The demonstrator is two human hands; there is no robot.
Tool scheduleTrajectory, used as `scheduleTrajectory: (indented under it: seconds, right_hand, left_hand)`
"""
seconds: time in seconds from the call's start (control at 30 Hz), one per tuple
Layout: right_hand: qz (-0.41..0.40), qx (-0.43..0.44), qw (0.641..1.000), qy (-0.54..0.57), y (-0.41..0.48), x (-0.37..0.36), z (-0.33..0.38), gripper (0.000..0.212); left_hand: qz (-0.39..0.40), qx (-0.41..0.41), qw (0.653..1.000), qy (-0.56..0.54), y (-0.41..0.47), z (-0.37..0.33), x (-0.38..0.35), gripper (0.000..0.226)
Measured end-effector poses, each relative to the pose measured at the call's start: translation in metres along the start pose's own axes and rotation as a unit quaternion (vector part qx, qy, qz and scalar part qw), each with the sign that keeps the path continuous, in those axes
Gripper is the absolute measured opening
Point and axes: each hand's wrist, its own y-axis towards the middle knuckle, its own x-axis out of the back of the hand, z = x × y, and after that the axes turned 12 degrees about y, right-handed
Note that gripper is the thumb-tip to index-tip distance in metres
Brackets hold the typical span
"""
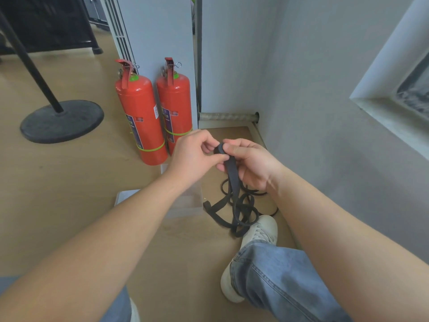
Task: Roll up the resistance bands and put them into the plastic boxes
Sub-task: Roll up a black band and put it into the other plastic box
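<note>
A black resistance band (pixel 232 180) hangs from both my hands, its top end curled into a small roll between my fingertips. My left hand (pixel 193 156) pinches the roll from the left and my right hand (pixel 249 162) pinches it from the right. The band's lower length trails down into a tangled pile of black bands (pixel 241 211) on the wooden floor. A clear plastic box (pixel 185 202) lies on the floor under my left forearm, partly hidden by it. Its contents cannot be made out.
Two red fire extinguishers (pixel 141 119) stand against a white cabinet ahead. A black round stand base (pixel 61 120) sits far left. A grey wall (pixel 325 112) runs along the right. My white shoe (pixel 260 231) and jeans-clad leg (pixel 283 282) lie beside the pile.
</note>
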Motion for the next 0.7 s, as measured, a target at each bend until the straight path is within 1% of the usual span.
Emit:
scheduleTrajectory:
  seconds: [0.1, 0.2, 0.3, 0.37, 0.4, 0.5, 0.6, 0.67, 0.7]
  right_hand:
    - [0.008, -0.014, 1.0, -0.025, -0.002, 0.003, 0.0, 0.009]
    - [0.017, -0.007, 0.998, -0.06, -0.003, 0.007, 0.003, 0.008]
    - [0.022, 0.004, 0.998, -0.066, -0.003, 0.009, 0.009, 0.026]
    - [0.011, 0.0, 0.998, -0.061, -0.003, 0.01, 0.012, 0.029]
    - [0.013, -0.009, 0.998, -0.063, -0.003, 0.011, 0.013, 0.03]
    - [0.025, -0.021, 0.996, -0.08, -0.004, 0.01, 0.014, 0.028]
    - [0.025, -0.009, 0.998, -0.059, -0.002, 0.007, 0.007, 0.02]
    - [0.034, -0.007, 0.999, -0.035, 0.0, 0.007, 0.001, 0.013]
    - [0.042, -0.011, 0.999, -0.026, 0.0, 0.008, -0.001, 0.016]
  left_hand:
    - [0.041, 0.018, 0.999, 0.004, -0.001, 0.001, -0.001, 0.037]
    - [0.069, 0.012, 0.997, 0.011, -0.003, -0.002, -0.003, 0.038]
    - [0.117, -0.025, 0.993, 0.003, 0.0, -0.004, 0.002, 0.039]
    - [0.165, -0.053, 0.985, -0.019, 0.003, -0.001, 0.007, 0.046]
    - [0.179, -0.063, 0.981, -0.026, 0.003, 0.001, 0.007, 0.046]
    - [0.175, -0.078, 0.981, -0.02, 0.001, 0.005, 0.007, 0.036]
    - [0.141, -0.068, 0.988, -0.017, -0.001, 0.006, 0.005, 0.026]
    - [0.11, -0.052, 0.992, -0.012, -0.002, 0.005, 0.005, 0.024]
    - [0.093, -0.046, 0.995, -0.01, -0.002, 0.004, 0.005, 0.025]
